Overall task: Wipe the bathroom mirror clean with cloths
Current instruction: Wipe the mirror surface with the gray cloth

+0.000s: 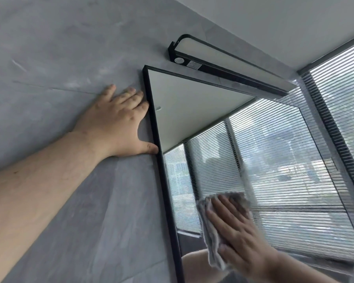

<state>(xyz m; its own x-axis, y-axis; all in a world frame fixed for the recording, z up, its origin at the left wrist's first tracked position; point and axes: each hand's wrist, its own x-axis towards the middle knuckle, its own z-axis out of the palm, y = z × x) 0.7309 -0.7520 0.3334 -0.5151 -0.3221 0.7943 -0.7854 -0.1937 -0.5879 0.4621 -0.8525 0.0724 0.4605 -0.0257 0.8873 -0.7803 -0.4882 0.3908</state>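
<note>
A black-framed mirror (192,103) hangs on a grey tiled wall and reflects a ceiling and slatted blinds. My right hand (239,231) lies flat with straight fingers on a grey cloth (209,237), pressing it against the lower part of the glass. A hazy smear runs up the glass above the cloth. My left hand (114,123) rests flat on the wall, fingers spread, its fingertips and thumb touching the mirror's left frame edge.
A black bar lamp (223,62) is mounted on the wall just above the mirror's top edge. A window with horizontal blinds (339,94) stands to the right. The grey wall (49,58) spreads left of the mirror.
</note>
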